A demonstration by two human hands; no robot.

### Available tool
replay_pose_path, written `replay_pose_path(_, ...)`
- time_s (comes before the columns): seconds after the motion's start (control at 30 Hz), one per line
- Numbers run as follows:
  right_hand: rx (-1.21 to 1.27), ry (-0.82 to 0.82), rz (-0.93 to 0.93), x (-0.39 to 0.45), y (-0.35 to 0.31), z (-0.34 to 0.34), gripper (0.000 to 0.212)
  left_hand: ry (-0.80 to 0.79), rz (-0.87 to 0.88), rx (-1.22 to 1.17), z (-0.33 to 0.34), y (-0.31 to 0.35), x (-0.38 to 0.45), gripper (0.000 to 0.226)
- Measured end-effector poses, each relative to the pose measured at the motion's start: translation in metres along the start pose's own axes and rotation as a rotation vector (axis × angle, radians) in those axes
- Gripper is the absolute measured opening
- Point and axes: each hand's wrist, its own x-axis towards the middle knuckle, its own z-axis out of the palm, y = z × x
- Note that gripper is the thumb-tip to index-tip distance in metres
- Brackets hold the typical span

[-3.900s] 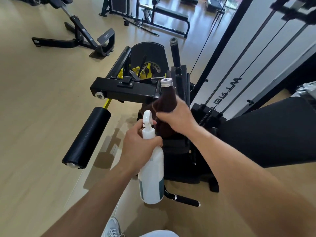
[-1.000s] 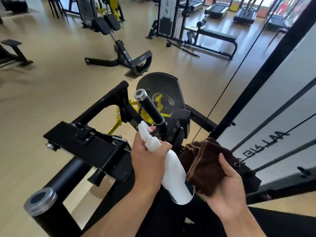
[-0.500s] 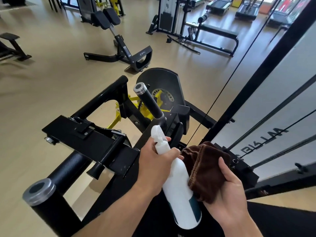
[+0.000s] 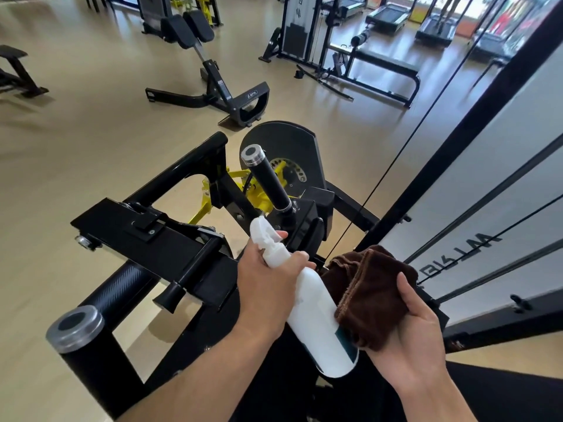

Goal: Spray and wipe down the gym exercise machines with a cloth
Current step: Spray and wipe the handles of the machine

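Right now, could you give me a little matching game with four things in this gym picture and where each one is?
Things:
1. spray bottle
2. brown cloth
3. black handle with silver cap
4. treadmills

Places:
A. far end of the room
B. in the right hand
C. just beyond the bottle's nozzle
D. in the left hand

Pairs: 1-D, 2-B, 3-C, 4-A

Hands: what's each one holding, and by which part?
Left hand grips the white spray bottle at its neck, a finger at the trigger. Right hand holds the bunched brown cloth from beneath.
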Motion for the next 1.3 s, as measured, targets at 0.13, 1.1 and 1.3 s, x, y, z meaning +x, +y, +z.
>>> replay_pose_path(0.13,-0.001,-0.021,-0.029,0.002,-0.003,0.016,0.050,-0.001,0.001,-0.019,-0.001,-0.001,0.001,0.028)
replay_pose_path(1.1,-1.432,-0.248,-0.726,0.157,0.042,0.152,0.034,0.207,0.063,-0.160,-0.015,0.006,0.027,0.049)
replay_pose_path(1.3,-1.364,-0.405,-0.925,0.140,0.038,0.215,0.033,0.201,0.097,-0.138,-0.014,0.004,0.024,0.044)
